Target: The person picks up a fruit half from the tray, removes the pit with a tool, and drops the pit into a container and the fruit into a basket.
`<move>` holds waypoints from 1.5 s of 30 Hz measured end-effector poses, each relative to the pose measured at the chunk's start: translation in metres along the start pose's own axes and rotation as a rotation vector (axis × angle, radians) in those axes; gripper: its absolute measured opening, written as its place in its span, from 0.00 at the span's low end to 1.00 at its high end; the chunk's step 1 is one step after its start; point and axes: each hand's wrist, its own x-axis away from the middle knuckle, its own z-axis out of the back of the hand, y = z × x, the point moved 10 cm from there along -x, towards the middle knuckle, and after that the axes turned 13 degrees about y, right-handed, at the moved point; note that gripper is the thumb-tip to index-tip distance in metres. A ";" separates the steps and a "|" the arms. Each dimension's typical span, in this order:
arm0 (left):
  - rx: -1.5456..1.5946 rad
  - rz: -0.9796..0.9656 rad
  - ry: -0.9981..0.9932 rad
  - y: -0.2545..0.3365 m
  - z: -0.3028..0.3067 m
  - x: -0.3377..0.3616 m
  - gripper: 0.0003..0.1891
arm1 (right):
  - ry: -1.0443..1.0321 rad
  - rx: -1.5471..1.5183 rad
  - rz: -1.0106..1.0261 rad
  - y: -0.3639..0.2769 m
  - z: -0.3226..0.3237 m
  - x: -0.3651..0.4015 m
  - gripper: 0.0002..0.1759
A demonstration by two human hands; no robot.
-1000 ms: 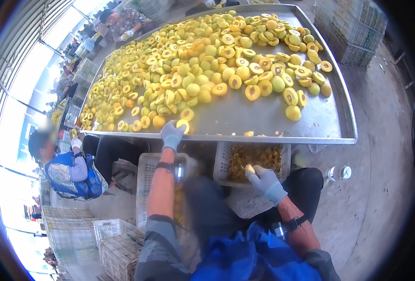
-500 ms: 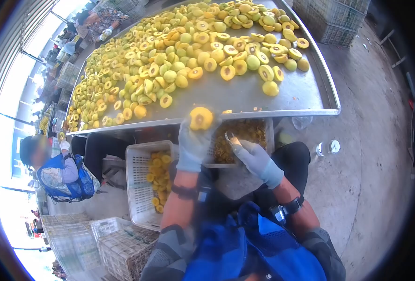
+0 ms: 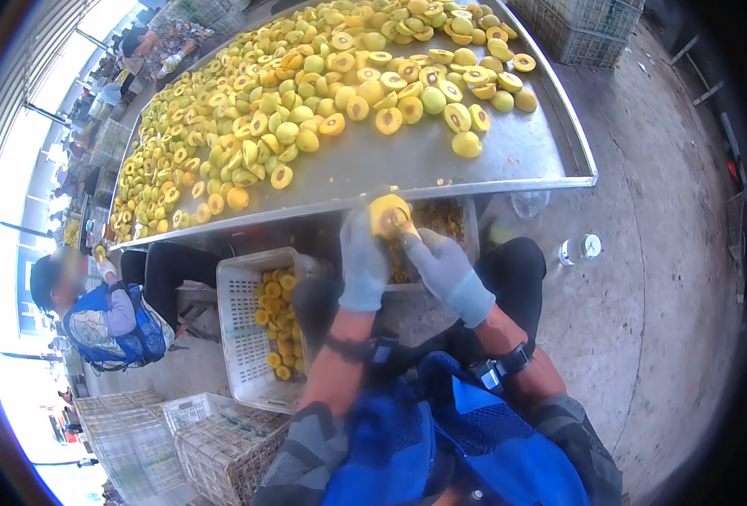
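Observation:
My left hand [image 3: 363,263], in a pale glove, grips a yellow peach half [image 3: 384,212], its cut face toward my right hand. My right hand [image 3: 446,271], also gloved, is closed on a small pitting knife [image 3: 407,226] whose curved metal tip meets the centre of the peach half. Both hands are just below the front edge of the metal table [image 3: 525,160], which bears a large heap of peach halves [image 3: 306,110], many with brown stones showing. Beneath my hands, a bin of brown scraps [image 3: 445,221] is partly hidden.
A white crate [image 3: 243,337] with hollowed peach halves [image 3: 281,316] stands left of my knees. Another person [image 3: 120,312] sits at the left, holding a fruit piece. Stacked crates [image 3: 230,447] are at lower left and far right. A small white-topped container [image 3: 590,245] sits on the floor.
My hands have come together, and the pitting knife, held apart before, is now at the peach half's centre. The view has shifted slightly, moving the table up and left.

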 end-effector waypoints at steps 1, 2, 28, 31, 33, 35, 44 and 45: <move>-0.011 -0.018 0.005 0.002 -0.001 -0.001 0.30 | 0.011 0.027 0.044 0.001 0.000 0.000 0.20; 0.041 0.021 0.024 0.000 -0.002 -0.001 0.26 | 0.023 0.054 0.089 0.000 0.000 0.000 0.20; 0.189 0.117 0.140 0.004 -0.007 0.008 0.19 | 0.056 0.096 0.098 0.009 -0.015 0.012 0.22; 0.176 0.149 0.075 0.003 -0.006 0.009 0.16 | -0.009 -0.045 0.075 0.016 -0.022 0.011 0.22; 0.139 0.126 0.108 0.008 -0.004 0.010 0.21 | -0.085 -0.125 -0.023 0.022 -0.026 0.014 0.22; 0.088 0.082 0.202 0.013 0.000 0.008 0.31 | -0.178 -0.167 -0.185 0.021 -0.029 0.022 0.23; -0.020 -0.111 0.121 0.011 0.004 0.009 0.32 | -0.428 -0.376 -0.509 0.024 -0.041 0.047 0.23; -0.004 -0.085 0.086 0.012 0.000 0.010 0.31 | -0.483 -0.411 -0.534 0.024 -0.043 0.049 0.23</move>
